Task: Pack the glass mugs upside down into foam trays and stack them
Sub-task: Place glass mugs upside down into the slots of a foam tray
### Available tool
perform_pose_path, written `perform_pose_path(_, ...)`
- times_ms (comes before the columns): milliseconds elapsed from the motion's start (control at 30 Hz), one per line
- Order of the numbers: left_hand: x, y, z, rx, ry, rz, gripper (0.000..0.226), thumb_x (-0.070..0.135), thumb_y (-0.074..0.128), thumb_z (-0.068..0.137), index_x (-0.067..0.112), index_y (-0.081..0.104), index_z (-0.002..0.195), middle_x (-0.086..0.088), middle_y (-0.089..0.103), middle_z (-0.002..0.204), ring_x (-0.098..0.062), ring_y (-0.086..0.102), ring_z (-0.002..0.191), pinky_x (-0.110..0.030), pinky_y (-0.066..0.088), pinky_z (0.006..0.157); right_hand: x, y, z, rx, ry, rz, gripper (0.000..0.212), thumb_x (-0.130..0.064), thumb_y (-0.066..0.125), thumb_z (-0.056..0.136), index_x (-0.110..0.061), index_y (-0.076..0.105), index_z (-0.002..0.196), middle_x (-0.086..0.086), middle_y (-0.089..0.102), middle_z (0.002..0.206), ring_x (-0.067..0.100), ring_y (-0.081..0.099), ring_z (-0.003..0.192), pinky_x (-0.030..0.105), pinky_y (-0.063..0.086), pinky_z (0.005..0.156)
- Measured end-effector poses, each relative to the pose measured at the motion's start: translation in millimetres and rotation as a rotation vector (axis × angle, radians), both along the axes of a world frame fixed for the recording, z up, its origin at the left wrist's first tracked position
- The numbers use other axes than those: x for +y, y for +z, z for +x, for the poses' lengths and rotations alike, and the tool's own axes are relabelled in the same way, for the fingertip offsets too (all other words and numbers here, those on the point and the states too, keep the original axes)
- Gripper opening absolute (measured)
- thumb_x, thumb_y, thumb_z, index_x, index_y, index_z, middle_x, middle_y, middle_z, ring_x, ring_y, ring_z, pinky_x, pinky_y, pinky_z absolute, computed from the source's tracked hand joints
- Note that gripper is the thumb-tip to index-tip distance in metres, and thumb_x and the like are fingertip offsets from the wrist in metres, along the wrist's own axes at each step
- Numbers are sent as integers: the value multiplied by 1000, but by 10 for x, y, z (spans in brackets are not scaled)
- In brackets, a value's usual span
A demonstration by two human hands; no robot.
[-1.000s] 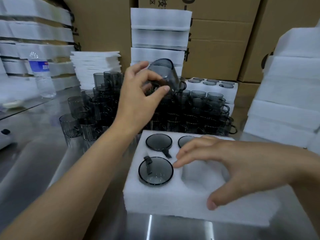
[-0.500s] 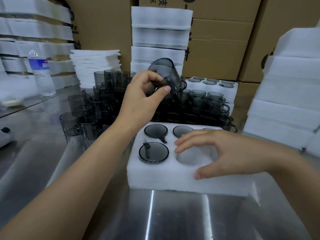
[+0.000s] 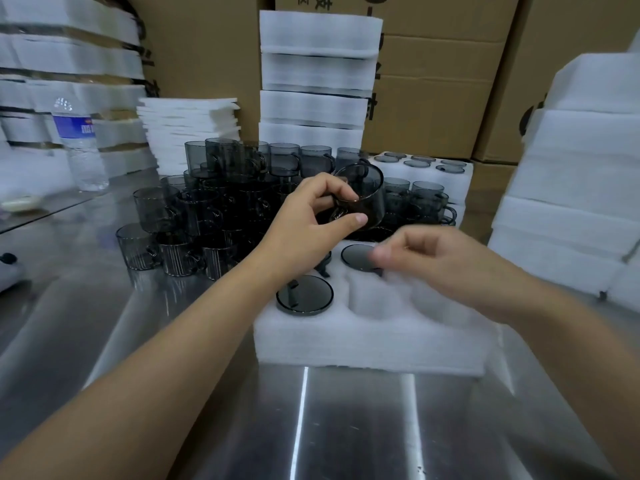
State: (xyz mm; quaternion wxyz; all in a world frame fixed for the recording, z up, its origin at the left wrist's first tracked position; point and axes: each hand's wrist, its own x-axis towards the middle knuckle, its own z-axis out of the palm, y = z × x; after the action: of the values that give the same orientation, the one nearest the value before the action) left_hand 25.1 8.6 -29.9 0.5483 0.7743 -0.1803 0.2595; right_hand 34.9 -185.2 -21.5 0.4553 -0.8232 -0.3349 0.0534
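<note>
My left fingers (image 3: 332,187) pinch the mug (image 3: 367,199) by its side, tilted above the tray (image 3: 346,341), my right fingers (image 3: 398,252) loose and empty just below it, and I judge the glass light, rigid, slippery and brittle, safest gripped across the wall.

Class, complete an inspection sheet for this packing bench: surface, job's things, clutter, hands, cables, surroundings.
Surface: shiny steel table, with reflections.
Job's things: foam tray on the table holds upside-down mugs; its front pocket is empty; loose mugs heaped behind it.
Clutter: water bottle at far left.
Hands: left hand grips a mug above the tray; right hand, blurred, holds nothing over the tray.
Cables: nothing seen.
Surroundings: cardboard boxes and foam stacks behind.
</note>
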Motion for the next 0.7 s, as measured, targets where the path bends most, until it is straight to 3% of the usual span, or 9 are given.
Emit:
perform_pose_path(67,-3,-27,0,7,-29,-27,26,7,74,80,25,56,86,4,60,109,-7,59,100,-20,44,91,44,-47,40,91,-151,234,53,-64,64,57,-18,65,84,-2,73,94,9,71,88,26,55,81)
perform_pose_path(167,11,-41,-7,5,-83,-73,32,5,76,77,25,55,89,6,60,108,-7,61,97,-25,48,91,116,-107,57,197,-222,393,55,-58,65,60,-17,62,96,0,71,102,13,72,86,29,54,82)
perform_pose_path(300,6,-49,-33,9,-140,-94,57,6,78,69,33,50,110,2,57,115,-8,60,107,-28,50,92,157,-140,48,254,-198,476,62,-54,67,60,-17,62,109,3,71,108,16,72,89,26,52,79)
perform_pose_path(433,18,-47,-36,52,-185,-64,88,0,78,71,50,32,128,2,54,121,-6,58,113,-26,54,83,125,-152,80,304,-182,560,77,-54,73,56,-20,59,123,2,70,114,19,71,96,32,53,83)
perform_pose_path(567,17,-66,0,111,-205,-48,93,-7,76,70,43,33,134,7,53,120,-1,58,111,-23,53,82,92,-154,98,321,-143,563,57,-36,78,74,-20,59,125,2,71,112,18,69,102,30,54,81)
perform_pose_path(700,50,-86,64,235,-159,-130,88,-6,78,68,32,39,137,5,58,121,-8,64,106,-23,54,82,88,-162,114,341,-127,610,58,-24,75,70,-18,57,125,4,71,111,18,68,102,24,55,72)
